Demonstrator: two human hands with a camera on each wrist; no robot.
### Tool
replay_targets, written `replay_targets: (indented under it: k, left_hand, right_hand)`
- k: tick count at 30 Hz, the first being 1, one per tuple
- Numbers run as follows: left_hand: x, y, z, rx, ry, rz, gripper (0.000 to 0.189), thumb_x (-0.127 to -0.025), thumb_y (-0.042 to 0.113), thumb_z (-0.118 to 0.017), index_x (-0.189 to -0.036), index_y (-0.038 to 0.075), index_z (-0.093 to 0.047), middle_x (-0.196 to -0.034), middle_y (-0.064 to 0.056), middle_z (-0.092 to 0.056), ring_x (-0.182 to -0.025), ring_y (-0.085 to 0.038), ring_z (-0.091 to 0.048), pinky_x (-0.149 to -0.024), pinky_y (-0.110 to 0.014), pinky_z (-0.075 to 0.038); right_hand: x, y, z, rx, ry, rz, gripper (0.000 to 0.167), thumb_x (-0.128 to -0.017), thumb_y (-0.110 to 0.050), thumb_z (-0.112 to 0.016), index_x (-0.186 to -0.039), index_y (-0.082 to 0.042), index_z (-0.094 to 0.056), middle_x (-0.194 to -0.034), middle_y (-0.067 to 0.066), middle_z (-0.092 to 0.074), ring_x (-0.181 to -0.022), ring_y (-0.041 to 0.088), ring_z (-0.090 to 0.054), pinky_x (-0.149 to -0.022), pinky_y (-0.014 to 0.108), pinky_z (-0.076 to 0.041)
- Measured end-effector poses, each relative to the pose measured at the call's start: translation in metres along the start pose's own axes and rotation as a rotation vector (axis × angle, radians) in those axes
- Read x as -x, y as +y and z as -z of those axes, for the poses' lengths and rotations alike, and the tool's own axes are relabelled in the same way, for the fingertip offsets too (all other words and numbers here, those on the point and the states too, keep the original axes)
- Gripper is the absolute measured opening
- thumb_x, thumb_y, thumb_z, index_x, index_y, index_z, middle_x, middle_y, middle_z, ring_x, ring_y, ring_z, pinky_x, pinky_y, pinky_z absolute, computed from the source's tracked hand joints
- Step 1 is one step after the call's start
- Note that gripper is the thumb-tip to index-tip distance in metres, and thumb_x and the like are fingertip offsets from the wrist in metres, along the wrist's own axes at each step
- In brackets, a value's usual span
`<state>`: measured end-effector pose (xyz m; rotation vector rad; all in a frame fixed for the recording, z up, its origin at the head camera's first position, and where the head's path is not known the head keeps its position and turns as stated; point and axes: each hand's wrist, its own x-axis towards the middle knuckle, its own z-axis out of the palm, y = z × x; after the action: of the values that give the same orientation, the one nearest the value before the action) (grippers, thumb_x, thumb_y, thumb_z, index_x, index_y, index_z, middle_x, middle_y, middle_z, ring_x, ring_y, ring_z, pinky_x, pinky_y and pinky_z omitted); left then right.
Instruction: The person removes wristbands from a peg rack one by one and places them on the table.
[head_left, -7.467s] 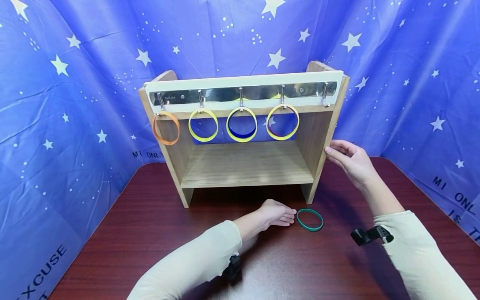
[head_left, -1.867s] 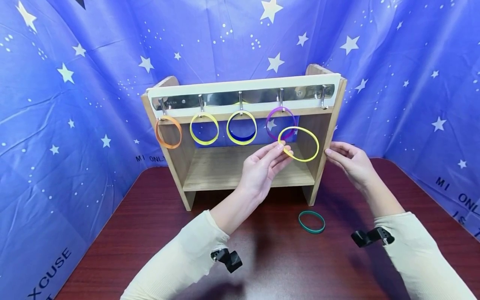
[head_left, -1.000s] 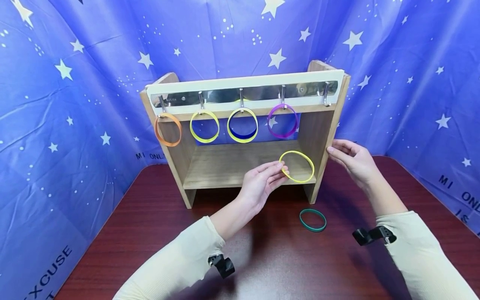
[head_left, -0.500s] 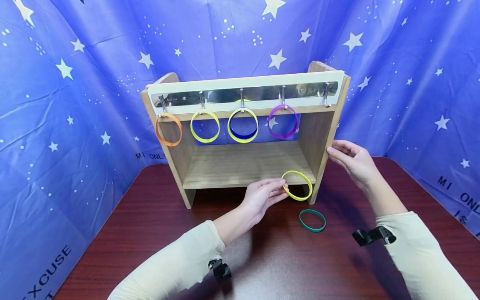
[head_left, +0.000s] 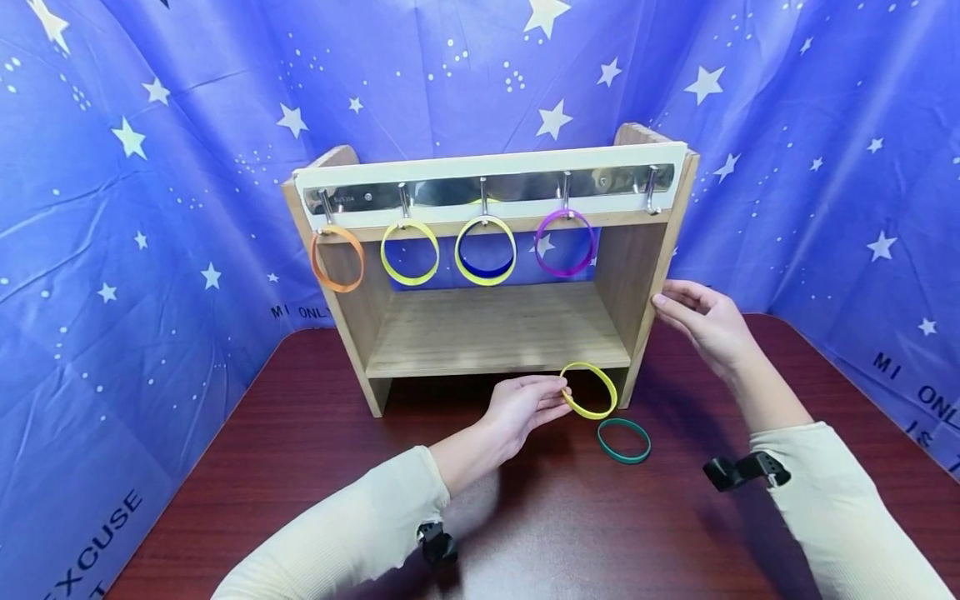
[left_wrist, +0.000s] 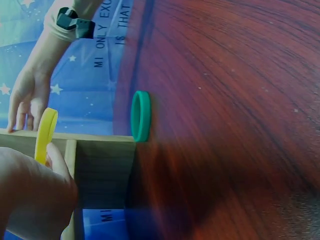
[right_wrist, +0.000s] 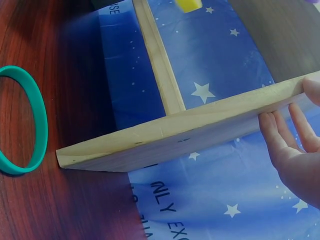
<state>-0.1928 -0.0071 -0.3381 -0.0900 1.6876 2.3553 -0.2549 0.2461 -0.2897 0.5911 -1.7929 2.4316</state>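
Note:
In the head view my left hand pinches a yellow wristband between thumb and fingers, low in front of the shelf's bottom board. Just below and right of that band, a green wristband lies flat on the table. My right hand rests against the right side panel of a wooden shelf. In the right wrist view its thumb lies at the panel's front edge and its fingertips touch the outer face. A purple wristband hangs from the fourth hook.
Along the shelf's top runs a hook rail. From its left hooks hang an orange wristband, a yellow band and another yellow band with a dark blue lower inside. The rightmost hook is bare. Starry blue cloth surrounds the table.
A yellow band that hung over the purple one on the fourth hook has come off in my left hand, which then lowered it towards the green band. My right hand stays at the panel.

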Motion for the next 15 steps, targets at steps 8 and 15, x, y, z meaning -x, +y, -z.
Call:
replay_targets:
  k: [8,15]
  left_hand:
    - [-0.004,-0.011,0.008,-0.016,0.016,0.035,0.025,-0.088,-0.001,-0.062,-0.112,-0.011,-0.064,-0.080,-0.003,-0.067,-0.072,-0.009,-0.066,-0.085,-0.029,-0.061]
    - [-0.005,-0.021,0.013,-0.052,0.024,0.069,0.029,-0.088,0.000,-0.062,-0.115,-0.013,-0.061,-0.075,-0.001,-0.067,-0.070,-0.008,-0.065,-0.084,-0.028,-0.061]
  right_hand:
    - [-0.001,0.000,0.000,0.007,0.002,-0.003,0.026,-0.090,0.008,-0.057,-0.099,-0.014,-0.068,-0.092,-0.005,-0.068,-0.085,0.003,-0.067,-0.079,0.014,-0.058]
    - [0.000,0.000,0.000,0.017,0.004,-0.003,0.026,-0.090,0.007,-0.057,-0.099,-0.014,-0.067,-0.092,-0.006,-0.068,-0.086,0.002,-0.067,-0.079,0.013,-0.058]
